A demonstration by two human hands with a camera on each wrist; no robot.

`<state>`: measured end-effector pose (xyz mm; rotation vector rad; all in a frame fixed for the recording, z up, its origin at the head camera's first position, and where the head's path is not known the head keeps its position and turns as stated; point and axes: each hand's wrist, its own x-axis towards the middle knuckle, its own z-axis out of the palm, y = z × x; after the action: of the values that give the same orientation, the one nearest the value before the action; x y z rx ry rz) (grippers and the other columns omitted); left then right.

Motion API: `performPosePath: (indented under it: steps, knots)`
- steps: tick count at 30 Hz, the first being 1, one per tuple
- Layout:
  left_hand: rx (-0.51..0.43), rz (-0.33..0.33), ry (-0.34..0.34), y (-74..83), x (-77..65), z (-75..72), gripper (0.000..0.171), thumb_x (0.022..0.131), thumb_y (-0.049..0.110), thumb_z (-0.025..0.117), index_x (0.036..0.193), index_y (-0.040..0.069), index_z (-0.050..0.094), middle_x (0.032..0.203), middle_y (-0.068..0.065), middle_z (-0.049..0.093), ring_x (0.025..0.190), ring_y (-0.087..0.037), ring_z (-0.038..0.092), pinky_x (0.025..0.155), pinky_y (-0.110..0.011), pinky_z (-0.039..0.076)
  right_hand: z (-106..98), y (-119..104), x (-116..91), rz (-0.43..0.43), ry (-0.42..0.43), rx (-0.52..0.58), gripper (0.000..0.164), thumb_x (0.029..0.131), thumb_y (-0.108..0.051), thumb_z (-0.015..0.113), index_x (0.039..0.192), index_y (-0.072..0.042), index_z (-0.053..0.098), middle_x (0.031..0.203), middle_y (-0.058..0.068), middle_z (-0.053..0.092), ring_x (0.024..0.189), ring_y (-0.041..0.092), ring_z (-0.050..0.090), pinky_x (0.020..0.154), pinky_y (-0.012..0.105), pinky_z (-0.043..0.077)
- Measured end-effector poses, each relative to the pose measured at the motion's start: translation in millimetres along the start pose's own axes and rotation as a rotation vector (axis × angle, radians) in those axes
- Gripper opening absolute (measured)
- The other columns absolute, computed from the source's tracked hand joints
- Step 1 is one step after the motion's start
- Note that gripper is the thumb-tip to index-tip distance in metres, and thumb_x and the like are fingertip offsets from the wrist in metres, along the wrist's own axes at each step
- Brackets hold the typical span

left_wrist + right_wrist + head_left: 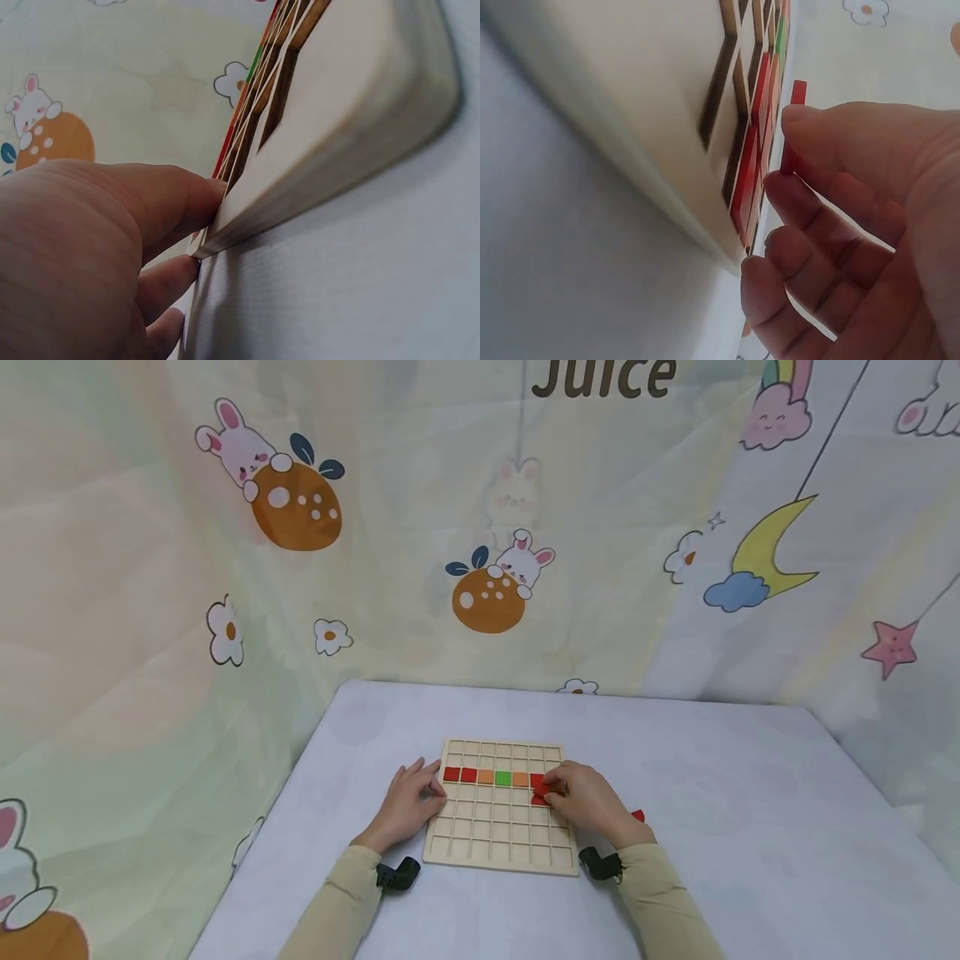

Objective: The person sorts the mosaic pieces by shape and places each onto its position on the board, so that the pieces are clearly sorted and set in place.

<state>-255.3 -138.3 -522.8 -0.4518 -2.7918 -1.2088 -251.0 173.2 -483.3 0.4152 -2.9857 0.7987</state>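
Observation:
A pale wooden grid board (498, 856) lies on the table before me. Across it runs a row of square tiles, among them red tiles (451, 774), orange tiles (485, 777) and a green tile (502, 778). My left hand (408, 802) holds the board's left edge, thumb on the rim and fingertips against the side. Over the row's right end, my right hand (596, 800) pinches a red tile (799, 93) between thumb and index finger, tilted up off the board. In the right wrist view, more red tiles (742, 187) sit in cells beside the fingertips.
A red piece (637, 816) shows on the white table (750, 827), partly hidden behind my right wrist. A printed cloth backdrop (397, 560) stands behind the table's far edge. A black wrist camera (399, 874) sits at the left sleeve, another (600, 864) at the right.

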Motion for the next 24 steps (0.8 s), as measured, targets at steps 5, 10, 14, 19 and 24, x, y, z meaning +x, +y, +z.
performPosePath:
  steps: [5,10,14,19,24]
  knots:
    - [0.006,-0.001,-0.010,1.7,1.8,-1.0,0.018,0.085,0.014,0.072,0.078,0.025,0.060,0.148,-0.013,0.047,0.145,-0.037,0.026,0.120,-0.053,0.005,-1,-8,0,-0.013,0.002,0.004,0.020,0.082,-0.013,0.078,0.102,-0.013,0.075,0.098,-0.005,0.065,0.080,0.010,0.056,0.073,0.028,0.052]
    - [0.004,-0.001,-0.011,1.5,1.0,-1.4,0.017,0.086,0.014,0.072,0.078,0.024,0.060,0.148,-0.013,0.047,0.145,-0.037,0.025,0.120,-0.054,0.005,2,-12,1,-0.050,-0.003,0.005,0.017,0.083,-0.014,0.077,0.100,-0.013,0.075,0.090,-0.007,0.063,0.075,0.010,0.053,0.068,0.027,0.049]
    - [-0.002,-0.005,-0.009,1.5,0.0,-0.8,0.018,0.085,0.013,0.072,0.078,0.024,0.060,0.148,-0.013,0.047,0.145,-0.037,0.025,0.120,-0.053,0.005,5,-15,2,-0.084,-0.018,0.011,0.015,0.083,-0.014,0.076,0.098,-0.013,0.074,0.086,-0.008,0.061,0.072,0.010,0.050,0.065,0.026,0.047]
    - [-0.010,-0.001,-0.004,0.4,-0.7,-0.5,0.018,0.085,0.012,0.071,0.078,0.024,0.060,0.148,-0.014,0.047,0.145,-0.038,0.025,0.120,-0.054,0.005,9,-21,2,-0.100,-0.023,0.008,0.015,0.083,-0.013,0.076,0.098,-0.013,0.074,0.089,-0.008,0.063,0.075,0.009,0.052,0.069,0.028,0.049]
    - [-0.003,-0.001,-0.009,-0.4,-0.5,0.1,0.018,0.085,0.013,0.071,0.078,0.024,0.060,0.148,-0.014,0.046,0.145,-0.038,0.025,0.120,-0.054,0.005,12,-24,2,-0.111,-0.012,-0.008,0.017,0.084,-0.012,0.075,0.101,-0.014,0.074,0.093,-0.007,0.063,0.078,0.009,0.054,0.072,0.028,0.051]
